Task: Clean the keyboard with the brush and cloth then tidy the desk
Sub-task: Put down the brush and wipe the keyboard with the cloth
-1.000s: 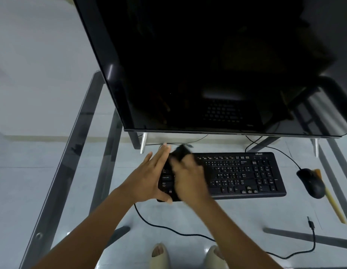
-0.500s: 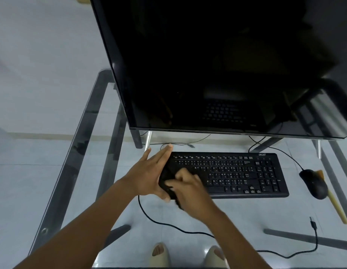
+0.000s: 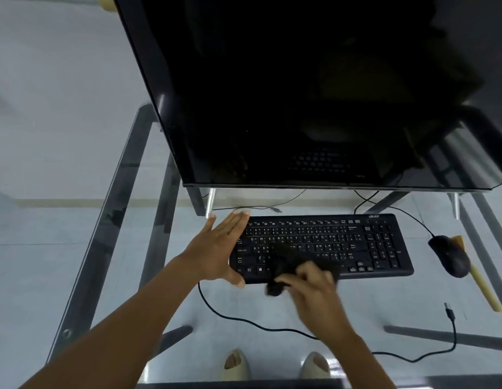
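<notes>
My left hand (image 3: pixel 216 248) lies spread against the black keyboard's (image 3: pixel 356 242) left edge; my right hand (image 3: pixel 311 284) (blurred) grips a dark cloth (image 3: pixel 280 270) at the near edge — bare glass tabletop (image 3: pixel 272 310) below.

Mouse (image 3: pixel 449 259) right of keyboard (image 3: pixel 356 242), monitor (image 3: pixel 300 94) behind

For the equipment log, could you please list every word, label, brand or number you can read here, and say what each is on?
"acer": brand mark at the far right corner of the keyboard, seen upside down.
"Q", "W", "A", "S", "Z": letter keys on the keyboard's left part.
"Caps Lock", "Shift": left-edge keys, only just legible.
Other key legends: too small or blurred.
Monitor, mouse, cloth: no readable text.
</notes>
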